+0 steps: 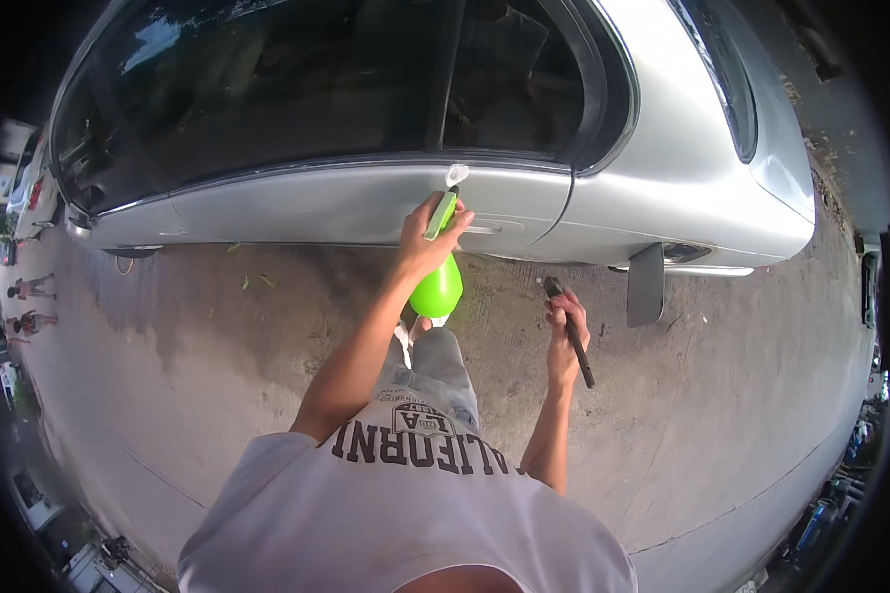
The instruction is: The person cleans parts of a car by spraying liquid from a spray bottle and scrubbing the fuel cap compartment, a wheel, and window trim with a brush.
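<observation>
My left hand [427, 237] is wrapped round the neck of a bright green spray bottle [437, 289]. Its nozzle points up at the silver car door [307, 203], where a patch of white foam [457, 175] sits just below the window. In my right hand [568, 321], lower and farther right, is a dark tool with a slim straight handle [580, 358]. Its thicker end points up and left, and its kind cannot be made out. That hand is apart from the car.
A grey flap [646, 287] sticks out from the car's rear side, beside a dark opening. Stained concrete [267, 366] lies below. Far left, two people [32, 323] are on the ground, and a parked car shows. More vehicles blur along the right rim.
</observation>
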`<move>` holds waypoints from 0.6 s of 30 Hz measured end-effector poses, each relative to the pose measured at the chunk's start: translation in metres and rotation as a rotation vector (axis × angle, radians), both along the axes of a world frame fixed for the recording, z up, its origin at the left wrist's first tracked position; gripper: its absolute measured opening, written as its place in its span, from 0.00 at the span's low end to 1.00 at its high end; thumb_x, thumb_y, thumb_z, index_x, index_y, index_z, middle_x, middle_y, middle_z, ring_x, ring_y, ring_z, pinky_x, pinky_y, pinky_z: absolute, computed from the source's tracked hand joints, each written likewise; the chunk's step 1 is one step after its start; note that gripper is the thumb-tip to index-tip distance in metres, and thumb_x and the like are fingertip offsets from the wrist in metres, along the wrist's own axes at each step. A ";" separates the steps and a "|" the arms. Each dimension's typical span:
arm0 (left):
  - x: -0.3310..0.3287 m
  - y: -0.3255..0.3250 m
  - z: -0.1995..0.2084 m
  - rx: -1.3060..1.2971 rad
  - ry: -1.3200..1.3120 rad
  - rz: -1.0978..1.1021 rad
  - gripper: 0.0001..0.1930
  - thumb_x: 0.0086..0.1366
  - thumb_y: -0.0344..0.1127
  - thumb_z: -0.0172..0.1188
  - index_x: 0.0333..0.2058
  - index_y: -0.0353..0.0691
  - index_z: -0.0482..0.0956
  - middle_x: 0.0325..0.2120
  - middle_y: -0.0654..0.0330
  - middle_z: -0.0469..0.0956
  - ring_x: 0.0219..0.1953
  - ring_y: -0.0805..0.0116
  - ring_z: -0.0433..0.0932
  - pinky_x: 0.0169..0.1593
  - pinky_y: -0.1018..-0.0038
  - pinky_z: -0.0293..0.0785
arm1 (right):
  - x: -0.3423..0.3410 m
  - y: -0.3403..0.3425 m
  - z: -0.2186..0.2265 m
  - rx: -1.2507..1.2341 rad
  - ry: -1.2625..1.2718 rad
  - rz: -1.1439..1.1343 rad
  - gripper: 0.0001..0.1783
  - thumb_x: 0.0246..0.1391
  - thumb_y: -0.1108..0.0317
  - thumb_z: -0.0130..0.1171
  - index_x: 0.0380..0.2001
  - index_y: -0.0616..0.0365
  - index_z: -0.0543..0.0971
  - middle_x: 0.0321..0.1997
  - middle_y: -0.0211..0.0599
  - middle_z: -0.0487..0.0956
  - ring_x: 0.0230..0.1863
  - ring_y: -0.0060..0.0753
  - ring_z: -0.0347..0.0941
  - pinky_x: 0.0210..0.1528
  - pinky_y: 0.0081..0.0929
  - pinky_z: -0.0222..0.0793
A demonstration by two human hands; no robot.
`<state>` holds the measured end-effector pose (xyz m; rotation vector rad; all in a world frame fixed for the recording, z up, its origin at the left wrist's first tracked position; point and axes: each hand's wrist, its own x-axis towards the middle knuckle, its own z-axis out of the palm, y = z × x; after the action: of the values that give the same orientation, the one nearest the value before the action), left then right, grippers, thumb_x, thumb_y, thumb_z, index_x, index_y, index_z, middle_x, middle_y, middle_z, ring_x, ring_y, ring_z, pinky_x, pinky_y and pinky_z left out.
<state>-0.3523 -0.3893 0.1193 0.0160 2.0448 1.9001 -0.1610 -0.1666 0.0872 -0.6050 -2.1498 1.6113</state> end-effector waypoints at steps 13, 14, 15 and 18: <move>0.000 0.078 0.027 0.214 -0.013 -0.189 0.10 0.67 0.39 0.65 0.35 0.38 0.80 0.24 0.64 0.82 0.26 0.74 0.81 0.29 0.74 0.76 | -0.153 0.032 0.078 0.182 0.198 -0.173 0.13 0.49 0.73 0.71 0.39 0.57 0.84 0.40 0.42 0.82 0.39 0.36 0.79 0.47 0.32 0.74; -0.001 0.073 0.028 0.210 -0.019 -0.260 0.09 0.67 0.39 0.64 0.36 0.38 0.80 0.27 0.62 0.84 0.31 0.74 0.83 0.31 0.75 0.76 | -0.159 0.035 0.086 0.292 0.166 -0.198 0.12 0.48 0.73 0.71 0.39 0.57 0.84 0.37 0.41 0.82 0.37 0.36 0.79 0.45 0.32 0.74; -0.003 0.064 0.026 0.216 -0.021 -0.272 0.09 0.67 0.39 0.64 0.36 0.38 0.80 0.27 0.62 0.84 0.31 0.74 0.83 0.31 0.75 0.76 | -0.165 0.034 0.092 0.401 0.133 -0.223 0.12 0.48 0.73 0.71 0.38 0.57 0.84 0.35 0.40 0.82 0.34 0.36 0.78 0.43 0.31 0.74; -0.006 0.030 0.012 0.156 0.007 -0.357 0.11 0.68 0.44 0.63 0.42 0.45 0.78 0.36 0.65 0.84 0.42 0.74 0.84 0.35 0.75 0.78 | -0.180 0.013 0.079 0.450 0.107 -0.283 0.12 0.45 0.73 0.70 0.36 0.57 0.84 0.34 0.41 0.82 0.34 0.40 0.79 0.42 0.32 0.74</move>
<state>-0.3580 -0.3592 0.1313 0.3994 1.7511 1.8241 -0.3408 -0.1536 0.1657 -0.6248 -2.1332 0.9495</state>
